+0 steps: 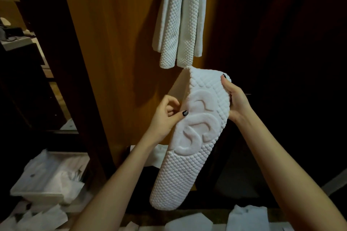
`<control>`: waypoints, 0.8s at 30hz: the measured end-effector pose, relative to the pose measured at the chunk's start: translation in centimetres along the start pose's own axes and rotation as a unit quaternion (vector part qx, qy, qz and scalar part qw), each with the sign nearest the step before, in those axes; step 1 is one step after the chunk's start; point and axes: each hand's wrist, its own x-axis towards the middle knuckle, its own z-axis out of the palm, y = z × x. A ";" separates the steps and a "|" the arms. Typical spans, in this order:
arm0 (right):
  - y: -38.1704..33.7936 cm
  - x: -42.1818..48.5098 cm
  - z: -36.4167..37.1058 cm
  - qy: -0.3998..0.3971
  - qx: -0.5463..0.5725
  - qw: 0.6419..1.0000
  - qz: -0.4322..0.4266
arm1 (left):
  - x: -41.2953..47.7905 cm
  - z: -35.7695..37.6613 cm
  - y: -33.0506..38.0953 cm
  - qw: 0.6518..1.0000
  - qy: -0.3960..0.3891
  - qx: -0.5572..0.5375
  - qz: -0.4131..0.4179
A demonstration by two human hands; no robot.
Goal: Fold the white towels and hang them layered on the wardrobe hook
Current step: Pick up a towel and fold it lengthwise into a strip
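Wooden wardrobe panel (116,47) carries one hung towel (180,18). Below it, left hand (165,116) and right hand (237,99) pinch the folded towel (189,152): soft, limp; hold the fold edges.

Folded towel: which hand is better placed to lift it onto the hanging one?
Probably the right hand: it grips the folded towel near its top, higher and closer to the hanging towel. The left hand only pinches its side edge lower down.

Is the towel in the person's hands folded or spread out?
Folded: the held towel hangs as a narrow doubled strip, creased at its top; left hand pinches one edge, right hand grips the other.
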 end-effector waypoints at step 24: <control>-8.4 2.5 5.6 0.040 0.056 0.987 -0.144 | 10.2 -5.2 5.2 0.948 -0.240 0.119 -0.171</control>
